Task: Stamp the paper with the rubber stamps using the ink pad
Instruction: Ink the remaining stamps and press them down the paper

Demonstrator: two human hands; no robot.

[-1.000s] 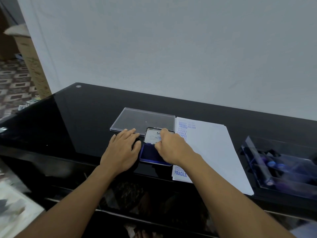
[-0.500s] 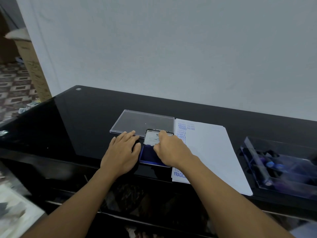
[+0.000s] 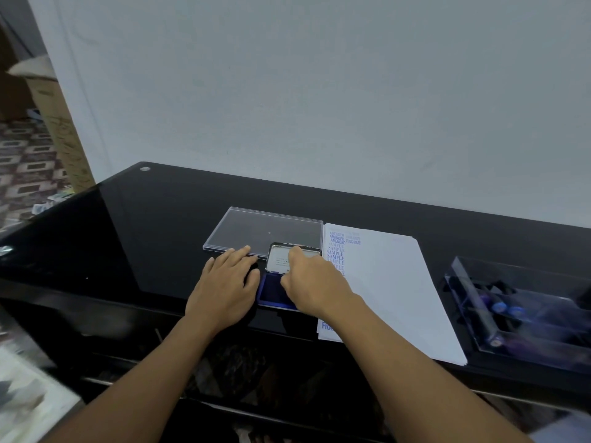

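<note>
1. Your big white sheet of paper [image 3: 390,282] lies flat to the right of the pad; a column of blue stamped words [image 3: 336,247] runs down its left margin, AMENDED and SAMPLE at the top, what looks like FRAGILE by the near edge; so I'd judge the stamping is well under way, with most of the sheet bare.
2. The clear plastic compartment tray [image 3: 473,282] sits well apart at far right; blue-capped stamps [image 3: 507,310] lie inside it, so more may be left to use.
3. The small blue ink pad [image 3: 271,292] lies between your hands, touching the paper's left edge; its metal lid [image 3: 279,259] stands open at the far side.
4. Your left hand [image 3: 224,292] lies flat on the table just beside the pad, fingers straight; it looks like a steadying hand.
5. Your right hand [image 3: 315,289] hovers curled over the pad, one finger up against the lid; whether it pinches a stamp, I cannot tell; inking or closing, both fit.
6. Now the room; a plain pale wall [image 3: 319,91] fills the background.
7. A glossy black table [image 3: 160,225] carries everything.
8. Patterned floor tiles [image 3: 22,161] show at far left, behind a tall brown cardboard carton [image 3: 60,129].
9. A flat clear plastic cover [image 3: 265,228] lies just behind the pad.
</note>
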